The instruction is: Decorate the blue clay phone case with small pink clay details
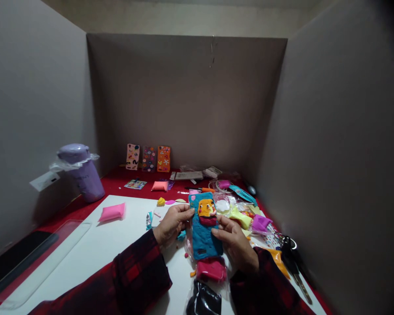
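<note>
Between both hands a blue clay-covered phone case (202, 240) is held up, tilted toward me. An orange clay face (206, 207) with a dark red piece under it decorates its upper half, and a small pink shape sits in its top left corner. My left hand (172, 225) pinches the case's left edge. My right hand (234, 240) grips the right edge, thumb on the front near the red piece. Just below the case lie a crimson clay packet (212, 269) and a black clay packet (204, 299) in clear plastic.
A pink clay packet (112, 212) lies on the white board (75, 253). Clay packets, including a purple one (261, 224), crowd the right side near scissors (295, 267). A purple bottle (82, 173) stands left; decorated phone cases (149, 158) lean at the back wall.
</note>
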`<state>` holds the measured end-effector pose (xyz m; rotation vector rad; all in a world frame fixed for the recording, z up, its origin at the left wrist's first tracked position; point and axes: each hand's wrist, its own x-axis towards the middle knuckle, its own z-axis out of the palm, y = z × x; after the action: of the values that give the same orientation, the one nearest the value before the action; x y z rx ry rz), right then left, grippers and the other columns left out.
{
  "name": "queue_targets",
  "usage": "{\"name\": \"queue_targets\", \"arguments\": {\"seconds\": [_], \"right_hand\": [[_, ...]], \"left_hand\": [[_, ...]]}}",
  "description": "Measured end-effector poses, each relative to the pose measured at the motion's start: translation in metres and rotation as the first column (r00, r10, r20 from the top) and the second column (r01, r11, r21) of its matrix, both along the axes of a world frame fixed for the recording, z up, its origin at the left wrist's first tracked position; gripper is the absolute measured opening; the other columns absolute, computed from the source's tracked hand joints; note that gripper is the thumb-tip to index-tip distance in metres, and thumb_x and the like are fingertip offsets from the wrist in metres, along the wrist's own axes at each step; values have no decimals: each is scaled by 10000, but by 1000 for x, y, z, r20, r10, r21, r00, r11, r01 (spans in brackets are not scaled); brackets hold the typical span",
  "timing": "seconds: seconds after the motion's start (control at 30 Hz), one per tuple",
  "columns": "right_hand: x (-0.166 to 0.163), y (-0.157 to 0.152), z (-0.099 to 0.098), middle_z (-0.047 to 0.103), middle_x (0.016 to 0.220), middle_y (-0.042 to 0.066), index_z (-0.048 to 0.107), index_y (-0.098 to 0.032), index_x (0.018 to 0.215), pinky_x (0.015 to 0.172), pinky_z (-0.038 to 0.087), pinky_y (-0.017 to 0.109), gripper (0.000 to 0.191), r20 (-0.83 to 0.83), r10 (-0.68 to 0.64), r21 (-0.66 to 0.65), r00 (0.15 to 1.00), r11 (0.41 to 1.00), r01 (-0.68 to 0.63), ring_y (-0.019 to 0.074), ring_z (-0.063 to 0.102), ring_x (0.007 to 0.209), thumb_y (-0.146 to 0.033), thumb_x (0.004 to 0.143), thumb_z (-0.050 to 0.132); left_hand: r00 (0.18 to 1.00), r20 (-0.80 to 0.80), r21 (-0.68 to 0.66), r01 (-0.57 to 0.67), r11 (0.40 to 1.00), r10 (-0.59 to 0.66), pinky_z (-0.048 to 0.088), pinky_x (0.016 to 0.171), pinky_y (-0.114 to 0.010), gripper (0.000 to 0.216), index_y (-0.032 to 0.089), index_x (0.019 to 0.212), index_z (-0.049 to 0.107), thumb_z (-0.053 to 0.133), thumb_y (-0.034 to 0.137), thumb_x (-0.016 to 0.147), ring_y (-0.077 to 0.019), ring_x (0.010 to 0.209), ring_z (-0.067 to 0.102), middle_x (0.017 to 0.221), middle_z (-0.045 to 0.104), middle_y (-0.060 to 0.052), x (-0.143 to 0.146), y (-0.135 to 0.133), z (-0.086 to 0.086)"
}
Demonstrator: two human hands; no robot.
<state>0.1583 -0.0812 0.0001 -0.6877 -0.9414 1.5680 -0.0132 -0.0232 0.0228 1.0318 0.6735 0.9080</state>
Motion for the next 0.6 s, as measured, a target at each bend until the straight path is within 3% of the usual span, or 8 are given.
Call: {"name": "queue_targets", "arguments": {"seconds": [0.6], "right_hand": [[2, 3, -6, 723, 916, 85, 647, -166, 1001, 817, 494, 418, 368, -8, 34, 11, 999, 999, -34, 240, 676, 835, -209, 649, 748]], "left_hand": [[1000, -23, 2, 1, 1000, -1, 442, 579, -234, 266, 122, 684, 579, 742, 332, 682, -131, 587, 579, 633, 592, -28, 0, -1, 1]]}}
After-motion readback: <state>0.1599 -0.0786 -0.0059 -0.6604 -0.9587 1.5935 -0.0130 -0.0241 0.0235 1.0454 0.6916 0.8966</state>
